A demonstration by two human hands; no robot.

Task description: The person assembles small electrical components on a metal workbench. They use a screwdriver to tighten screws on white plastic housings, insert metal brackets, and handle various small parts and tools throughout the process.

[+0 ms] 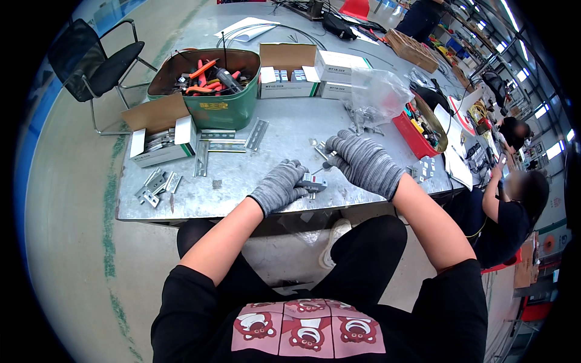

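Note:
Both my hands wear grey knitted gloves and work near the front edge of the metal table. My left hand (pixel 281 187) is closed around a small grey block-shaped electrical module (pixel 315 183), holding it low over the tabletop. My right hand (pixel 365 163) is closed just above and to the right of the module. From its fingers a thin metal shaft (pixel 319 171) slants down toward the module; the rest of that tool is hidden in the glove. Just beyond the fingers lie small metal parts (pixel 318 145).
Metal rail pieces (pixel 227 145) and brackets (pixel 158 186) lie left. Behind them stand an open carton (pixel 163 149), a green tool bin (pixel 221 112) and a box of modules (pixel 289 89). Right are a plastic bag (pixel 378 94), a red tool bin (pixel 417 130) and a seated person (pixel 514 206).

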